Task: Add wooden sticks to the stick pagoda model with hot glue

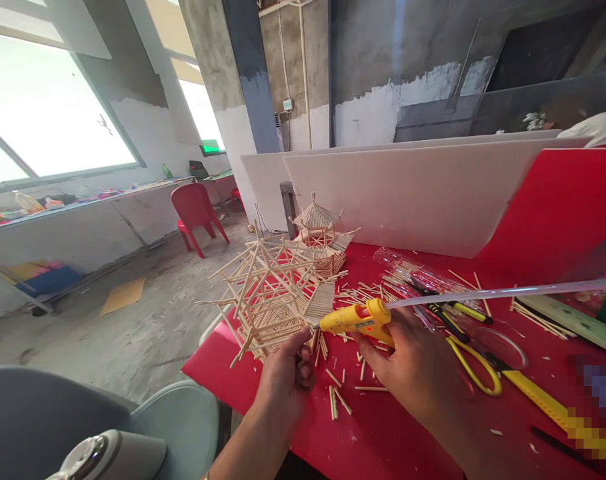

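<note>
My left hand [287, 377] pinches the near edge of a roof-like frame of thin wooden sticks [270, 293], holding it tilted above the red table [383, 427]. My right hand [415, 363] grips a yellow glue gun [357, 320] with a long clear glue stick [503, 292] trailing right. The gun's nozzle touches the frame beside my left fingertips. Behind the frame stands a small stick pavilion model [320, 237].
Loose sticks [340, 393] litter the table. Yellow-handled scissors [475, 363], a yellow ruler [547, 403], a clear bag of sticks [413, 270] and a pale strip [573, 320] lie right. White and red boards [407, 193] wall the back. A grey chair [173, 420] sits at left.
</note>
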Available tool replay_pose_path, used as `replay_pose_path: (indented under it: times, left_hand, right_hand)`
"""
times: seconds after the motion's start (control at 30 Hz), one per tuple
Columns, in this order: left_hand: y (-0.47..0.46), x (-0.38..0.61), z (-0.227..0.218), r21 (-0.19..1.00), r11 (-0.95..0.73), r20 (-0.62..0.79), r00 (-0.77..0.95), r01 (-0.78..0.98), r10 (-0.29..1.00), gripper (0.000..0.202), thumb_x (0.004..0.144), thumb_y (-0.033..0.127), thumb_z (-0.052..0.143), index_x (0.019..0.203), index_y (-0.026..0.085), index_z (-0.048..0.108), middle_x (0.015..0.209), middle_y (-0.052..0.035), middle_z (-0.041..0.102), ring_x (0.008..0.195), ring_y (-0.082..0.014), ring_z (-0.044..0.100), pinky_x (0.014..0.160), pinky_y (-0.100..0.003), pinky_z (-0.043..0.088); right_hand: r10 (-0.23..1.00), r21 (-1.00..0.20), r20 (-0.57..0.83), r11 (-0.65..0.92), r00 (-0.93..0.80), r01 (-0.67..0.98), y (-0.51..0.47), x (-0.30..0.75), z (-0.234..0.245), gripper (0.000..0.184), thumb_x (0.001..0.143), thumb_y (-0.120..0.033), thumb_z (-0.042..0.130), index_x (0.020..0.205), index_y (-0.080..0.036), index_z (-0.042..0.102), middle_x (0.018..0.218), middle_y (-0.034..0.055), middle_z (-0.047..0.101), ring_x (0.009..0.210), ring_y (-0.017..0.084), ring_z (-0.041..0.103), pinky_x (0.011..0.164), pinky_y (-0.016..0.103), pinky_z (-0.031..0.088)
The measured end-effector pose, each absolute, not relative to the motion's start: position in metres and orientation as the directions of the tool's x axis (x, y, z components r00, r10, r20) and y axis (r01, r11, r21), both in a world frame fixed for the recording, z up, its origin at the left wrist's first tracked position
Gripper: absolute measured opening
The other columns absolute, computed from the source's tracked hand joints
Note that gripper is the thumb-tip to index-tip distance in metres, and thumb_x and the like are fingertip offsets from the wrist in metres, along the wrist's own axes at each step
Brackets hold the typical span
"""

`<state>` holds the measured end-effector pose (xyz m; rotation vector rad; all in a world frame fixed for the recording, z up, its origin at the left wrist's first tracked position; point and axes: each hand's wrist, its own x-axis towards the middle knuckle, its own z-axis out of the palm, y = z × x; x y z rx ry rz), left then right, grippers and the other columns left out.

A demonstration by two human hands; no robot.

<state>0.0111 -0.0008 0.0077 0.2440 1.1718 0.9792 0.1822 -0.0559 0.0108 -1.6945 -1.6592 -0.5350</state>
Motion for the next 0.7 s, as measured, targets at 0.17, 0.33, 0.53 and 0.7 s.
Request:
replay_pose_path:
  times: [0.17, 0.33, 0.53, 0.7]
  left_hand:
    - [-0.002, 0.012, 0.008, 0.619, 0.584, -0.659, 0.056, -0.526, 0.75, 0.019, 0.077, 0.018, 0.066, 0.065, 0.016, 0.051, 0.04, 0.0077, 0.044, 0.027, -0.0032, 0.031, 0.03, -0.015, 0.017]
    - [-0.002, 0.011, 0.006, 0.615, 0.582, -0.66, 0.057, -0.532, 0.749, 0.018, 0.076, 0.019, 0.067, 0.066, 0.015, 0.052, 0.04, 0.0077, 0.044, 0.028, -0.0032, 0.031, 0.031, -0.015, 0.017]
    - [-0.002, 0.012, 0.005, 0.618, 0.59, -0.676, 0.031, -0.52, 0.736, 0.02, 0.077, 0.021, 0.067, 0.064, 0.016, 0.052, 0.038, 0.008, 0.043, 0.027, -0.0042, 0.03, 0.031, -0.017, 0.018]
    - [-0.003, 0.013, 0.005, 0.623, 0.578, -0.673, 0.016, -0.527, 0.74, 0.026, 0.077, 0.021, 0.067, 0.06, 0.017, 0.047, 0.038, 0.0078, 0.042, 0.027, -0.004, 0.029, 0.031, -0.017, 0.018]
  right_hand:
    - [0.725, -0.204, 0.681, 0.058, 0.099, 0.977, -0.056, 0.184, 0.012, 0.031, 0.087, -0.049, 0.056, 0.091, -0.018, 0.058, 0.078, 0.0026, 0.062, 0.058, 0.016, 0.061, 0.048, 0.027, 0.036]
    - [0.757, -0.296, 0.647, 0.139, 0.092, 0.945, -0.052, 0.188, 0.021, 0.028, 0.085, -0.047, 0.06, 0.094, -0.02, 0.058, 0.086, 0.0025, 0.064, 0.07, 0.018, 0.064, 0.055, 0.027, 0.041]
    - [0.834, -0.421, 0.545, 0.184, 0.085, 0.888, -0.045, 0.193, 0.036, 0.027, 0.087, -0.049, 0.057, 0.091, -0.022, 0.059, 0.091, 0.0031, 0.063, 0.074, 0.019, 0.063, 0.065, 0.03, 0.046]
    - [0.848, -0.425, 0.525, 0.186, 0.074, 0.886, -0.041, 0.196, 0.035, 0.026, 0.087, -0.047, 0.058, 0.095, -0.023, 0.059, 0.092, 0.0034, 0.063, 0.079, 0.021, 0.064, 0.071, 0.032, 0.047]
